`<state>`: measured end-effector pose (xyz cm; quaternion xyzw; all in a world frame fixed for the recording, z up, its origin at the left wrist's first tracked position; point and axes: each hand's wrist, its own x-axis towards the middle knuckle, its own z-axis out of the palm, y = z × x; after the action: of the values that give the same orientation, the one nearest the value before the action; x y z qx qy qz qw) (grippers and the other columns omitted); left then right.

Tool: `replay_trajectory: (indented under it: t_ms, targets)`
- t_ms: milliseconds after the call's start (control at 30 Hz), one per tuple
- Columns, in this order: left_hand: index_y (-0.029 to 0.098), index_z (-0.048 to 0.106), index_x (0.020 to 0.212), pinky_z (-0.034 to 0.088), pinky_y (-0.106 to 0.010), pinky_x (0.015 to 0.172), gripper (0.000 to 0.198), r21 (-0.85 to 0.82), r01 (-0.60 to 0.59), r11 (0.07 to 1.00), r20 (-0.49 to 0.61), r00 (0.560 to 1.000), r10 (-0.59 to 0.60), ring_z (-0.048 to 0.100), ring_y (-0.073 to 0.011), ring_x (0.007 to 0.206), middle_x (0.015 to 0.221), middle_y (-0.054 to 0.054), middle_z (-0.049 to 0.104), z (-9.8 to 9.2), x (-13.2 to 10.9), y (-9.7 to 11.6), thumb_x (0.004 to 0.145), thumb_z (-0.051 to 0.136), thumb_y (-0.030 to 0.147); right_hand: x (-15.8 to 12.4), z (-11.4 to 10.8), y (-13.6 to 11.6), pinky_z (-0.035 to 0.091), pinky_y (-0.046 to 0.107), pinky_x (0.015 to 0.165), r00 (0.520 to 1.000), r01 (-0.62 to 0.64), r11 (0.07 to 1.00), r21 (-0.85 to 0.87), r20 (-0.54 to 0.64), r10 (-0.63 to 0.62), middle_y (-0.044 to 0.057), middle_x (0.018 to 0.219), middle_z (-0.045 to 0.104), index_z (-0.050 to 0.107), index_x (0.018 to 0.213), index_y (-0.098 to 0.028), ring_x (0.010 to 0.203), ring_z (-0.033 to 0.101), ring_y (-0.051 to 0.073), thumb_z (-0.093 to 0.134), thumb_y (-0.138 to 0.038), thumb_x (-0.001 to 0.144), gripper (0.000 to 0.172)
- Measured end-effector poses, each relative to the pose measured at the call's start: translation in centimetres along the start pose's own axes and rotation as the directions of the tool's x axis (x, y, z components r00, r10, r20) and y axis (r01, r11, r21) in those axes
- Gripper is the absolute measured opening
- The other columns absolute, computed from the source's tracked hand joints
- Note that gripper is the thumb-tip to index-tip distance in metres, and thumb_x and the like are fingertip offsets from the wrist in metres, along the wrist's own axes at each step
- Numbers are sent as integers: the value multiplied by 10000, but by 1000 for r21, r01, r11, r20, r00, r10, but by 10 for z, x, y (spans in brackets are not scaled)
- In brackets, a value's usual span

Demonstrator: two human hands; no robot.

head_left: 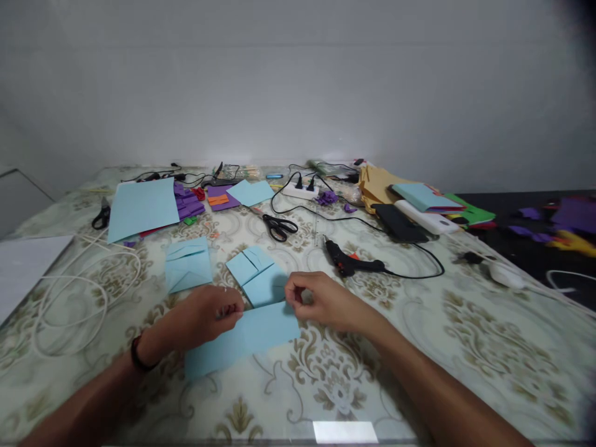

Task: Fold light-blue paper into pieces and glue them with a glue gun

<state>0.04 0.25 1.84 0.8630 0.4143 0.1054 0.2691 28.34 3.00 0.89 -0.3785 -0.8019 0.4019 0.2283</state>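
A light blue sheet (261,332) lies flat on the patterned table (419,335) beneath a person's two bare hands; the right hand (319,298) pinches its far right corner, thumb and forefinger meeting in a loop; the left hand (218,313), a dark band (137,354) at its wrist, curls its fingers at the far edge, though whether they pinch the paper one cannot tell; just beyond the gap between the hands sits a folded blue piece (256,273), tilted, with a second folded blue piece (189,266) just past the left hand; ahead of the right hand rests a black glue gun (354,259), its nozzle angled away to the left, its cord trailing right; farther off, between the two hands, lie black-handled scissors (278,227) and, behind them, a white power strip (300,191) with two plugs; well beyond the left hand, a large blue sheet (142,208) lies beside purple strips (189,200), while a white cable (105,298) loops to that hand's left
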Motion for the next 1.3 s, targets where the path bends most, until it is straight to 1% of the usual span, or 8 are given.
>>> replay_trajectory:
  t_ms: [100, 233, 367, 533, 800, 967, 1167, 1300]
  targets:
    - [181, 640, 783, 381, -237, 638, 141, -30, 17, 999, -23, 1000, -18, 556, -126, 666, 735, 14, 650, -5, -2, 0, 877, 546, 131, -1, -8, 1, 438, 233, 669, 1000, 13, 1000, -17, -17, -13, -17, 747, 639, 607, 716, -184, 691, 569, 134, 585, -33, 691, 155]
    - [180, 623, 760, 384, -237, 628, 137, -16, -2, 1000, -49, 999, 1, 546, -125, 653, 717, 15, 635, -4, -2, -2, 851, 550, 108, -2, -10, 0, 459, 246, 714, 994, 36, 999, -30, -102, -39, -6, 792, 660, 616, 769, -185, 742, 608, 144, 595, -51, 744, 138]
    - [190, 645, 813, 404, -246, 657, 130, -13, -55, 998, -68, 996, 54, 561, -127, 667, 735, 18, 647, 4, -2, -3, 897, 562, 135, -2, 10, -4, 502, 280, 790, 994, 69, 998, 4, -90, -69, 35, 929, 732, 682, 931, -187, 831, 668, 170, 668, -193, 876, 58]
    - [202, 662, 889, 443, -246, 703, 119, -92, -69, 993, -109, 992, 59, 604, -128, 723, 819, 13, 684, 7, -3, -1, 929, 567, 144, -1, 38, -10, 495, 266, 766, 990, 121, 993, -6, -79, -121, 18, 864, 747, 699, 857, -197, 796, 676, 161, 655, -178, 919, 79]
    - [189, 629, 802, 416, -237, 668, 139, -120, -112, 987, -90, 991, 101, 548, -120, 672, 727, 32, 625, 8, -1, 6, 819, 585, 58, -3, 47, -15, 481, 256, 740, 978, 180, 983, -39, -97, -183, 13, 846, 737, 699, 864, -195, 761, 660, 153, 662, -160, 911, 69]
    - [189, 624, 787, 417, -223, 664, 141, -132, -60, 989, -98, 994, 47, 539, -113, 676, 740, 33, 618, 0, -2, 2, 809, 567, 62, -4, 35, -14, 478, 255, 714, 976, 166, 985, -44, -137, -171, 18, 828, 736, 704, 842, -198, 751, 663, 155, 644, -210, 932, 108]
    - [175, 642, 783, 447, -199, 647, 116, -204, -18, 979, -142, 990, -11, 557, -108, 676, 750, 17, 653, -17, -1, -8, 841, 566, 110, -2, 2, -2, 485, 265, 704, 974, 97, 993, -67, -197, -108, 28, 809, 753, 715, 813, -190, 749, 669, 170, 645, -245, 907, 129]
    - [169, 644, 767, 455, -201, 625, 130, -161, 7, 987, -182, 983, -36, 563, -112, 650, 713, 15, 650, -32, -4, -18, 880, 587, 203, 0, -16, 7, 470, 269, 675, 969, 44, 993, -110, -236, -69, 34, 788, 748, 711, 799, -183, 740, 662, 181, 637, -287, 903, 165]
